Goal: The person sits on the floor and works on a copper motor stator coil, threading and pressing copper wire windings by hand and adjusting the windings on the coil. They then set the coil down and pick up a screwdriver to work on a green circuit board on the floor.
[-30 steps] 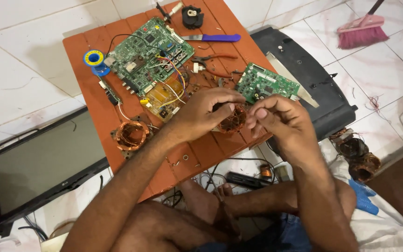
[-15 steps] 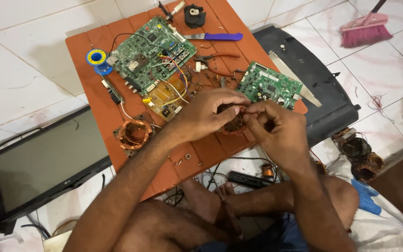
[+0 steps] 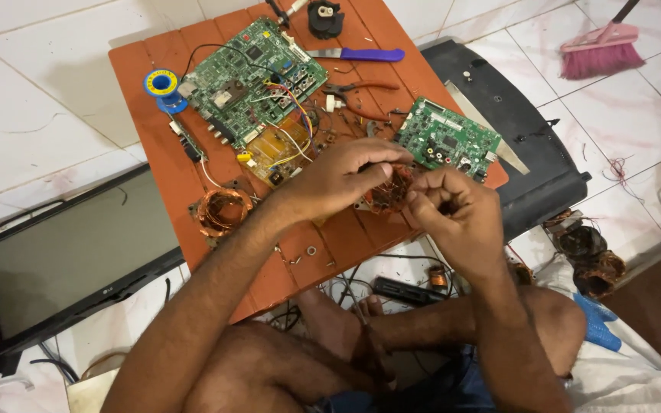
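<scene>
Soft, even daylight, faint shadows on the pale tiles, mostly sharp, perhaps slight wide-angle bending at edges.

Bare strip of orange worktop [image 3: 193, 164] open along the left edge, big green board [image 3: 258, 73] and wires crowding the middle, copper coil [image 3: 223, 210] blocking lower left, small green board [image 3: 449, 141] blocking right, purple-handled knife [image 3: 357, 54] across the top

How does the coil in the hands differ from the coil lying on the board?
The held coil is gripped by the left hand and right hand, mostly hidden; the lying coil rests untouched on the board, fully visible and flat. Both are copper-coloured windings.
</scene>
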